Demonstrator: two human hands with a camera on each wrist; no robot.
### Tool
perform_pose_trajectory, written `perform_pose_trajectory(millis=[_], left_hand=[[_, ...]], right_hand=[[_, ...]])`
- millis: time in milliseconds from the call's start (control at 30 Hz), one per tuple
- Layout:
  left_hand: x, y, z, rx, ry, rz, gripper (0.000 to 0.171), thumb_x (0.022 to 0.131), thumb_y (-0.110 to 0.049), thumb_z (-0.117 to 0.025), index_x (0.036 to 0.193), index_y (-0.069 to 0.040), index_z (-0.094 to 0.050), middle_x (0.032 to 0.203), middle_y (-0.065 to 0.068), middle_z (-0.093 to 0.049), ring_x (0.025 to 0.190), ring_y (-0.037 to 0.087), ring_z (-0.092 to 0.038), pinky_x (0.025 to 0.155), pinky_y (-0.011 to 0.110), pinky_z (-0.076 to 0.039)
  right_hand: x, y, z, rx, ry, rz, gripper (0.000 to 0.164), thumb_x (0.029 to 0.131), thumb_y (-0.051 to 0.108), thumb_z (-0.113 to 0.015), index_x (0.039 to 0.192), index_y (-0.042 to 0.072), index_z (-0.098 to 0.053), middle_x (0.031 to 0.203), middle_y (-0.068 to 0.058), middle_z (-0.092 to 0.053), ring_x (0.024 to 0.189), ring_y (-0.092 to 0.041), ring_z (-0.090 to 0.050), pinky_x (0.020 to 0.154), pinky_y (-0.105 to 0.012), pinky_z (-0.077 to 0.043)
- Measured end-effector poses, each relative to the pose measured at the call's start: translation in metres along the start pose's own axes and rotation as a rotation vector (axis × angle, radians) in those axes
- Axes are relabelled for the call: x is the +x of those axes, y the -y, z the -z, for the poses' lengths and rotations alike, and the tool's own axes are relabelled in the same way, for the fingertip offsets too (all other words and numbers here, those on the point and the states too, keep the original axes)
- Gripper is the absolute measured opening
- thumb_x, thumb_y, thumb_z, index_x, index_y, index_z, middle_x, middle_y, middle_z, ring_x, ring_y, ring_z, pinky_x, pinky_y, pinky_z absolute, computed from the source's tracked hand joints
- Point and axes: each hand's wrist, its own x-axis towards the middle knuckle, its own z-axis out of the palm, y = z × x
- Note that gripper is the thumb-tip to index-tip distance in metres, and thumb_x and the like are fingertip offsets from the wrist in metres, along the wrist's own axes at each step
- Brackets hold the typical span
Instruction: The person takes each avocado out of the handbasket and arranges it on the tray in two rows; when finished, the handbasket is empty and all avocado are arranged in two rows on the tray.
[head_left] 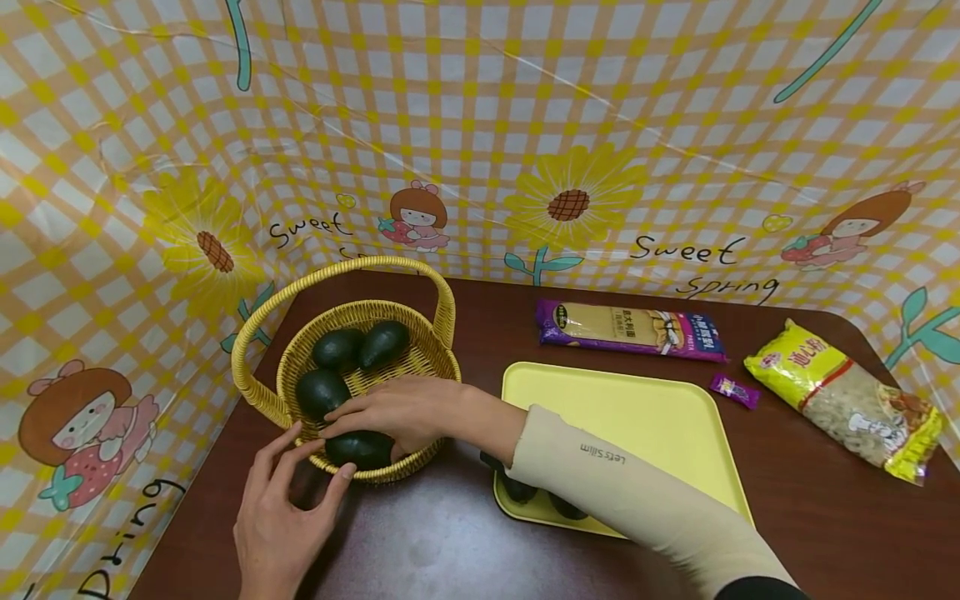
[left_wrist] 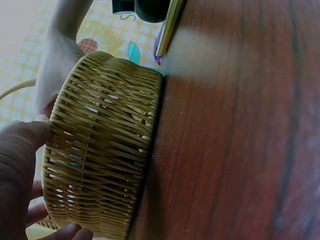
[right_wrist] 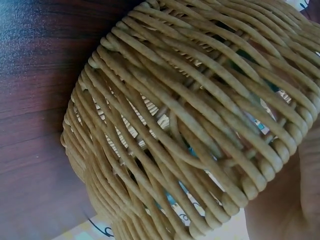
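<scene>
Reaching into a yellow wicker basket (head_left: 411,365) on a dark, wood-grained tabletop (head_left: 795,500), a person's right hand (head_left: 408,408) lies over a dark green avocado (head_left: 356,451), the nearest of four inside; whether it grips the fruit cannot be told. The left hand (head_left: 285,504), fingers spread, touches the basket's near left rim. Pale glare washes the tabletop's front. A yellow tray (head_left: 622,408) sits to the right, more dark fruit (head_left: 570,505) at its near left corner, partly hidden by a beige sleeve (head_left: 622,487). Beyond lies a purple pasta pack (head_left: 622,329); farther right, a small purple packet (head_left: 735,391) and a yellow-ended bag (head_left: 847,404). Checked cloth (head_left: 480,100) printed with sunflowers and "Sweet Spring" rises behind and at left.
</scene>
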Motion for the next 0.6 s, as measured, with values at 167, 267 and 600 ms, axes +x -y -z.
perform_pose_trajectory(millis=[167,267,600], left_hand=[[0.0003,-0.0002,0.0003,-0.005,0.004,0.004,0.045,0.081,-0.030,-0.098,0.117,-0.012,-0.079,0.147,0.005,-0.064,0.121,0.034,-0.065,0.077,0.060,-0.058],[0.0004,-0.0006,0.0005,-0.003,0.004,0.003,0.045,0.081,-0.030,-0.098,0.117,-0.012,-0.080,0.147,0.005,-0.064,0.120,0.033,-0.065,0.076,0.061,-0.058],[0.0007,-0.0011,0.0010,-0.010,-0.005,-0.004,0.045,0.080,-0.029,-0.098,0.117,-0.012,-0.080,0.146,0.005,-0.065,0.120,0.034,-0.066,0.075,0.062,-0.058]], right_hand=[[0.0010,0.0002,0.0000,-0.017,0.009,-0.009,0.098,0.088,0.027,-0.093,0.169,0.033,-0.038,0.172,0.009,-0.040,0.143,-0.015,-0.056,0.111,-0.032,-0.052],[0.0013,0.0003,-0.0004,-0.026,0.009,-0.013,0.099,0.088,0.028,-0.094,0.169,0.032,-0.037,0.171,0.008,-0.041,0.143,-0.015,-0.056,0.111,-0.031,-0.052],[-0.0001,-0.0027,-0.0011,-0.023,-0.032,0.000,0.097,0.086,0.031,-0.095,0.167,0.029,-0.042,0.163,0.006,-0.050,0.131,-0.014,-0.064,0.100,-0.029,-0.057]])
